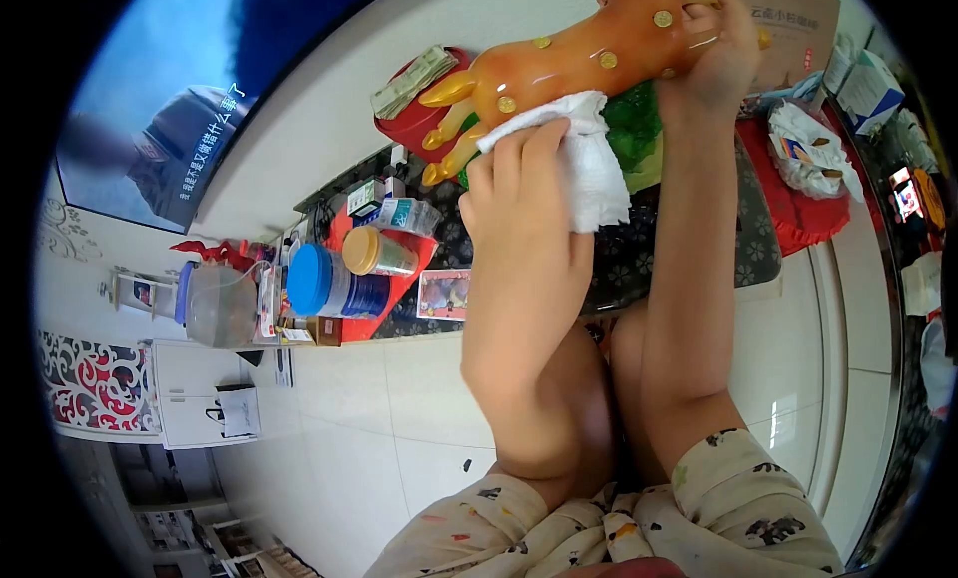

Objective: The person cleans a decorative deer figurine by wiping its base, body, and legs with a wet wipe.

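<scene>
- head view: a person's left hand bends its fingers over a bunched white cloth, the grip closed on the fabric and the cloth touching the figurine's body; the thumb's exact place cannot be told.
- at the top edge, the right hand curls around the far end of the glossy orange animal figurine, closed on it, though how tightly cannot be told; the hold probably steadies the piece against the cloth's pressure.
- the figurine, partly cropped, lies across the view above the dark patterned table, near enough, it seems, for both arms to reach; whether it bears its own weight is unclear.
- a green form shows just beside it, partly hidden by the cloth.
- to the left, a blue-lidded jar and a tan-lidded jar stand grouped, perhaps set aside to leave elbow room.
</scene>
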A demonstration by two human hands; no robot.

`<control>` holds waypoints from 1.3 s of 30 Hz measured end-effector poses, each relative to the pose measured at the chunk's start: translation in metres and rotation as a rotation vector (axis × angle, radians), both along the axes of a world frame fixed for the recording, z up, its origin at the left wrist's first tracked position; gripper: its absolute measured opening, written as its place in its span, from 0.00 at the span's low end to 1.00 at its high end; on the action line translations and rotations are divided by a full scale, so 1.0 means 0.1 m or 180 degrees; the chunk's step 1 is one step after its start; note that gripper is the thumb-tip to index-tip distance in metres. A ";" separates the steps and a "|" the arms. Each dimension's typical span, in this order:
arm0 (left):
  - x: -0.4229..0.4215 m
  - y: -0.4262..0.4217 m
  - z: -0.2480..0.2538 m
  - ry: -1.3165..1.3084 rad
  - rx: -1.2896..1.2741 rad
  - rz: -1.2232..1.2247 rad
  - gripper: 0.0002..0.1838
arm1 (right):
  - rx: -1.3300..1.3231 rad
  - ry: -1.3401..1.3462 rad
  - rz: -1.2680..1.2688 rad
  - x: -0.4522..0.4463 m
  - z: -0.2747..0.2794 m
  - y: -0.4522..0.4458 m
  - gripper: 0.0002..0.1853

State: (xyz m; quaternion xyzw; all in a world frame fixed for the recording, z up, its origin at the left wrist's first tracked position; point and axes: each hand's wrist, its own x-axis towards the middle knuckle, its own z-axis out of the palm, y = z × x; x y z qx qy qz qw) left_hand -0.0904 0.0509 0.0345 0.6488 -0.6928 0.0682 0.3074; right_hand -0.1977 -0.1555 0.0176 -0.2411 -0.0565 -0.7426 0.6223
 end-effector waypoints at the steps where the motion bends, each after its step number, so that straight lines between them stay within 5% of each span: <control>1: 0.04 0.02 0.02 0.0290 -0.0009 -0.0047 0.32 | 0.0042 -0.0013 -0.0005 0.02 0.03 0.03 0.18; 6: 0.21 -0.01 -0.02 0.1410 -0.0379 -0.0446 0.20 | 0.0014 0.0062 -0.0149 0.04 0.12 0.14 0.19; 10: 0.21 0.09 0.16 0.1403 -0.0491 -0.0439 0.16 | 0.0014 0.0035 -0.0122 0.04 0.13 0.14 0.19; 14: 0.06 0.27 0.22 0.3234 -0.0873 -0.0174 0.11 | -0.0005 0.0132 -0.0091 0.01 0.06 0.09 0.18; 16: 0.16 0.41 0.27 0.3393 -0.0937 0.0109 0.12 | 0.0010 0.0087 -0.0309 0.04 0.09 0.11 0.18; 28: 0.87 0.76 0.22 0.3095 0.0350 0.1505 0.15 | -0.0376 0.0479 -0.0321 0.00 0.03 0.05 0.26; 32: 1.32 0.49 -0.20 0.2047 0.1515 0.2041 0.21 | -0.0092 0.0468 -0.0470 0.06 0.07 0.18 0.27; 39: 1.62 -0.33 -1.37 0.1822 0.2537 0.1650 0.19 | 0.0050 0.0398 -0.0468 0.03 0.12 0.16 0.25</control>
